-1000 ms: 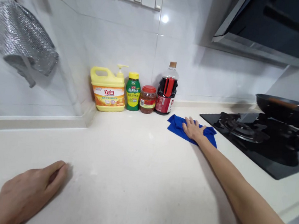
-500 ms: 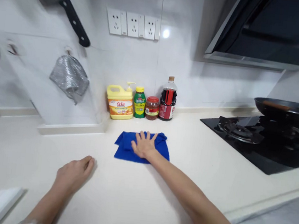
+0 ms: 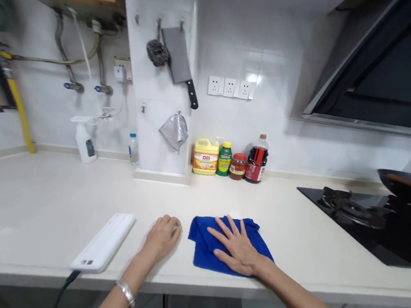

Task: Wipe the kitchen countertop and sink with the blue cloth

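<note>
My right hand [image 3: 237, 250] lies flat on a blue cloth [image 3: 204, 254], its fingers spread. Under the palm the cloth rests on the pale countertop [image 3: 164, 198], with a fold along its left part. To the left of the cloth, my left hand [image 3: 163, 235] rests on the counter, fingers curled in and nothing seen in them. A silver bracelet [image 3: 125, 293] circles the left wrist. Left of that hand lies a white power bank [image 3: 106, 241] with a black cable [image 3: 65, 286] plugged into its near end.
Along the back wall stand a yellow detergent jug [image 3: 205, 158], a green bottle [image 3: 224, 159], a red-lidded jar [image 3: 238, 167] and a dark sauce bottle [image 3: 256, 160]. A gas stove [image 3: 353, 211] with a wok [image 3: 407, 187] is at right. A cleaver [image 3: 179, 55] hangs on the pillar.
The view has swung left and down. My right hand has drawn the cloth closer to the counter's front edge. My left hand stays curled on the counter.
</note>
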A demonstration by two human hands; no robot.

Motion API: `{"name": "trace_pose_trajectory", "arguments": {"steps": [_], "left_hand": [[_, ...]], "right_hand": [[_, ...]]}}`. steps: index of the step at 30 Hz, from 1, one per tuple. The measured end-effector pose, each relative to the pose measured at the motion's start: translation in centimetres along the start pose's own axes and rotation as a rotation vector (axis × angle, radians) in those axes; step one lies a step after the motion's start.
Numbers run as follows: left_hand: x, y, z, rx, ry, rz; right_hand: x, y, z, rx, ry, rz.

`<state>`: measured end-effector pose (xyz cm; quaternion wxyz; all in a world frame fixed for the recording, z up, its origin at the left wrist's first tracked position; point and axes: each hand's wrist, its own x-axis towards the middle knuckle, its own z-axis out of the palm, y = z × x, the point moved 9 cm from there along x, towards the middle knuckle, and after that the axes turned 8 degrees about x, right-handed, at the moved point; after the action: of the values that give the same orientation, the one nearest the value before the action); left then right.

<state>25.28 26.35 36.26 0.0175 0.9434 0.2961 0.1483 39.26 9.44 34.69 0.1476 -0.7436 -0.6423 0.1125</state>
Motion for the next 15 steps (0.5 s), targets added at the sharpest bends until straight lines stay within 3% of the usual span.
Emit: {"name": "trace_pose_trajectory", "arguments": {"steps": [3,7,11,15], "left_hand": [[-3.0,-1.4,-0.7,-0.024,0.074,-0.047],[-6.3,-2.8,-1.3,-0.061,0.133,-0.115],[-7.5,-2.3,-1.6,-0.044,0.14,-0.163],[-7.6,-2.2,-0.9,-0.09,0.147,-0.197]], "right_hand": [[-1.7,-0.3,0.1,-0.02,-0.043,-0.043],[-1.3,2.2,0.2,-0.068,-0.018,0.048],[2.8,4.9,0.7,-0.188,0.075,0.225],[9.1,4.2,1.5,-0.263,0.092,0.27]]}}
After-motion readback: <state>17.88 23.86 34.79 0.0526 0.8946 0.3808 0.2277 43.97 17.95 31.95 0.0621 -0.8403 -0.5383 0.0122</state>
